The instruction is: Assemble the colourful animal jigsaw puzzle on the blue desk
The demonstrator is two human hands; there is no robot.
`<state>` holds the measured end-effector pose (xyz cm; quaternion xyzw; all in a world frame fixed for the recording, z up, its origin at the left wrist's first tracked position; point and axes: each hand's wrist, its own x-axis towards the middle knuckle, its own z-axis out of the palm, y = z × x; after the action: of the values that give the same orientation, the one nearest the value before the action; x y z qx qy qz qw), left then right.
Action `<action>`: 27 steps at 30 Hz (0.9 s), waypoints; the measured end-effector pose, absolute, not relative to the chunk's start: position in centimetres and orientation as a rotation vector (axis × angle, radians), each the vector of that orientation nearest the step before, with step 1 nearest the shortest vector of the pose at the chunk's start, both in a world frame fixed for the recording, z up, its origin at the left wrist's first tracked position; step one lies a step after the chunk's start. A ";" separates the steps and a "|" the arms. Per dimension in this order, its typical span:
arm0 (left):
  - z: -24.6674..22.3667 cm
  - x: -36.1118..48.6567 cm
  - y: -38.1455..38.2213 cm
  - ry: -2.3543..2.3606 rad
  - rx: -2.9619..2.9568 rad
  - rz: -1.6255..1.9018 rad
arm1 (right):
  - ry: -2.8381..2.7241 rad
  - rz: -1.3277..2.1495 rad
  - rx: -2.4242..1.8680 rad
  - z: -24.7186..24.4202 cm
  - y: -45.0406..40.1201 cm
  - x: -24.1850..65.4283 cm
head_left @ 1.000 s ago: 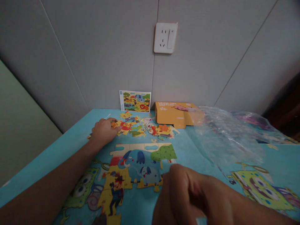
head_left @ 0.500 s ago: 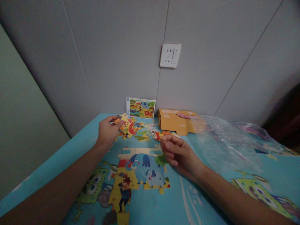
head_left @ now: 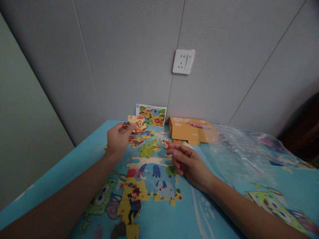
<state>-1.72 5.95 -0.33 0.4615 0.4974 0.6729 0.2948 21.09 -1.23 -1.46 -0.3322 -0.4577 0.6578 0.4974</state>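
Observation:
My left hand (head_left: 119, 137) pinches a puzzle piece (head_left: 138, 123) with an orange animal on yellow, held above the far part of the bed-like blue surface. Under it lies a loose heap of puzzle pieces (head_left: 142, 136), and a green puzzle piece (head_left: 147, 150) rests nearer to me. My right hand (head_left: 188, 162) hovers at the right edge of the joined puzzle section (head_left: 159, 181), which shows two blue elephants and a figure in a hat. Its fingers are loosely curled and apart, with nothing visible in them. Just behind its fingertips are red and orange pieces (head_left: 174, 142).
A picture card (head_left: 156, 116) of the puzzle leans on the grey wall (head_left: 129, 66). Right of it stands an orange puzzle box (head_left: 184, 129), with a clear plastic bag (head_left: 244, 152) beside it. The blue cloth (head_left: 164, 220) has cartoon prints. A socket (head_left: 183, 61) is on the wall.
My left hand has lifted a piece up off the heap and turned it more toward me. The green piece below shows more fully. My right hand has shifted slightly left, its fingers still loose.

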 end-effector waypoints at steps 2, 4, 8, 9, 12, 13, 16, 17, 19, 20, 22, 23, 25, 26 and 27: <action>-0.1 -0.6 4.8 1.187 1.327 1.561 | -1.158 1.558 -0.836 -1.8 -1.2 21.1; 0.0 0.4 3.6 1.097 1.461 1.331 | -1.256 1.519 -0.867 -1.9 -1.2 21.0; 0.0 1.3 2.2 0.990 1.646 1.020 | -1.435 1.393 -0.983 -1.9 -1.3 21.1; 0.0 1.3 2.2 0.993 1.640 1.033 | -1.437 1.367 -1.011 -1.9 -1.2 21.2; -0.1 0.5 3.2 1.108 1.543 1.260 | -1.397 1.334 -1.072 -2.0 -1.0 21.5; -0.2 0.1 3.8 1.197 1.512 1.351 | -1.382 1.327 -1.088 -2.1 -1.0 21.5; -0.9 -1.3 5.4 1.582 1.545 1.389 | -1.355 1.308 -1.108 -2.1 -0.9 21.6; -1.2 -1.6 5.8 1.675 1.620 1.322 | -1.351 1.307 -1.112 -2.0 -0.9 21.6; -1.8 -1.9 6.2 1.837 1.865 1.139 | -1.341 1.308 -1.116 -1.9 -1.0 21.5; -2.1 -1.9 6.1 1.895 1.994 1.019 | -1.340 1.307 -1.118 -1.9 -1.0 21.5; -2.6 -1.7 5.8 1.946 2.213 0.759 | -1.332 1.296 -1.118 -1.9 -0.9 21.6; -2.7 -1.6 5.6 1.953 2.278 0.651 | -1.323 1.293 -1.121 -1.9 -0.9 21.7; -2.8 -1.5 5.3 1.980 2.326 0.518 | -1.287 1.297 -1.131 -2.0 -0.8 21.8; -2.7 -1.5 5.3 2.018 2.312 0.496 | -1.262 1.302 -1.131 -2.0 -0.7 21.8; -2.6 -1.6 5.3 2.068 2.283 0.505 | -1.237 1.306 -1.123 -2.0 -0.7 21.8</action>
<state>-1.62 5.34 -2.57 0.7313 0.6625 0.1617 0.0102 21.81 -0.66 -2.01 -0.4621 -0.5090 0.5372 0.4886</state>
